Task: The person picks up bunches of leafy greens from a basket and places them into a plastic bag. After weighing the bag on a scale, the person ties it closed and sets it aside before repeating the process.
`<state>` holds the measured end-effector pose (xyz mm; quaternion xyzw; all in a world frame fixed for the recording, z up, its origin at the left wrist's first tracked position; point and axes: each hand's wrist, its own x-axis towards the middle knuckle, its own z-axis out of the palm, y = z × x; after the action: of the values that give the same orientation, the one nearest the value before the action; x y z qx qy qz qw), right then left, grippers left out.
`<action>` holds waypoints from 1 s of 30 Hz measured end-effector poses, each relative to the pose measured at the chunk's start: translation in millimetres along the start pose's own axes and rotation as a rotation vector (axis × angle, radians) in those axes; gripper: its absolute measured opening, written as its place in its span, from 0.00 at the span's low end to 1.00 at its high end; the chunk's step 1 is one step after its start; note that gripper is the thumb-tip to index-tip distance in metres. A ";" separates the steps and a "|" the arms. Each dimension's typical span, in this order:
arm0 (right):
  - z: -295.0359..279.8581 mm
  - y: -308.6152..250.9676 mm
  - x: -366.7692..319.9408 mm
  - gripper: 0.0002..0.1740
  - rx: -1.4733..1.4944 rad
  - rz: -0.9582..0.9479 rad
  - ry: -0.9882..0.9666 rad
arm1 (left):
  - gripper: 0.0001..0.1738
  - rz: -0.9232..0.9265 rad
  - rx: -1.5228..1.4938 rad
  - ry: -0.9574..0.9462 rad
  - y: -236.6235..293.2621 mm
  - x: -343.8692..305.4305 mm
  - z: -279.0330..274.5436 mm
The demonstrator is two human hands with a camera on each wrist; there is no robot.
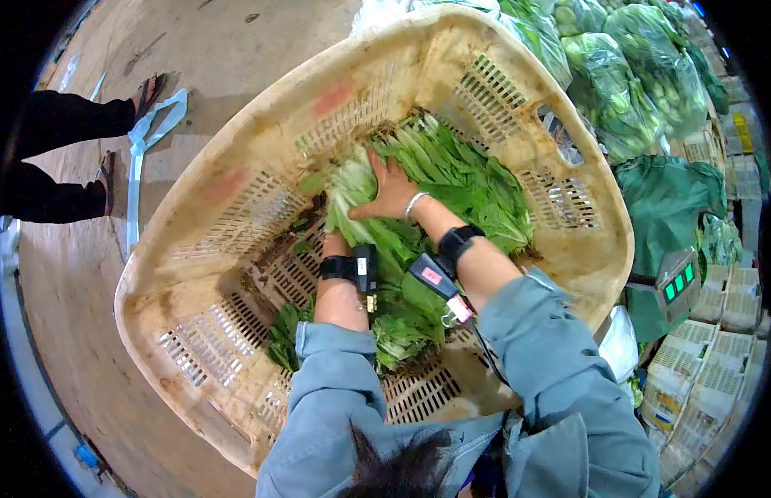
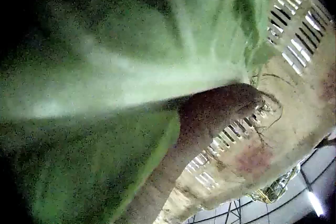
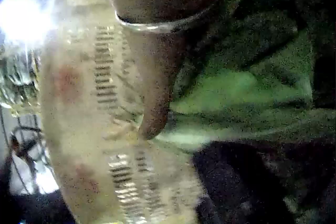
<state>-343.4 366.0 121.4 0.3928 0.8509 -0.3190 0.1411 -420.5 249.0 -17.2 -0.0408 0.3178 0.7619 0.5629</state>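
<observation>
Long-leaved lettuce lies heaped inside a large, dirt-stained cream plastic basket. On top of a paler bunch, my right hand rests with fingers and thumb spread; a bangle circles that wrist. My left hand reaches in at the bunch's near-left side and holds it, its fingers mostly hidden by leaves. In the left wrist view, the thumb lies along a pale leaf rib. The right wrist view has a digit bent down at the leaf bases.
The basket's slotted walls rise around both forearms. Bagged green vegetables are piled at the upper right. A scale with a green-lit display and stacked crates stand to the right. Another person's feet and a pale blue strip are at left.
</observation>
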 end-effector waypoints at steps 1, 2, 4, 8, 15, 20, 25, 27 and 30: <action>5.1 2.0 3.0 0.72 0.000 -0.010 0.009 | 0.31 0.005 0.000 0.002 -0.3 -0.9 0.0; 1.0 4.5 1.4 0.74 0.104 -0.138 0.021 | 0.31 0.012 -0.007 -0.004 -1.4 -1.7 3.8; -8.4 9.7 -4.9 0.75 0.252 -0.256 -0.057 | 0.31 0.022 -0.008 -0.019 -1.1 -5.3 12.7; -22.6 -6.7 -46.4 0.76 0.176 -0.318 0.135 | 0.31 0.041 0.051 -0.025 15.4 -25.5 40.7; -64.2 -78.3 -117.3 0.75 0.394 -0.743 0.463 | 0.30 0.241 0.248 -0.013 89.6 -150.9 121.1; -95.8 -83.5 -198.3 0.73 0.652 -0.849 0.668 | 0.30 0.404 0.367 -0.057 104.2 -229.3 221.1; -140.6 -57.7 -277.1 0.69 0.807 -0.729 0.905 | 0.27 0.443 0.578 -0.267 94.4 -269.2 320.0; -181.6 -24.9 -329.4 0.71 1.019 -0.577 0.939 | 0.25 0.434 0.800 -0.250 87.3 -276.9 371.3; -163.4 25.6 -379.1 0.71 1.118 -0.201 1.147 | 0.26 0.697 1.852 -0.353 129.2 -244.2 317.4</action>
<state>-75.2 265.9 420.0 0.4295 0.5367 -0.4571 -0.5644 -352.2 192.9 394.3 0.6218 0.6916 0.3320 0.1576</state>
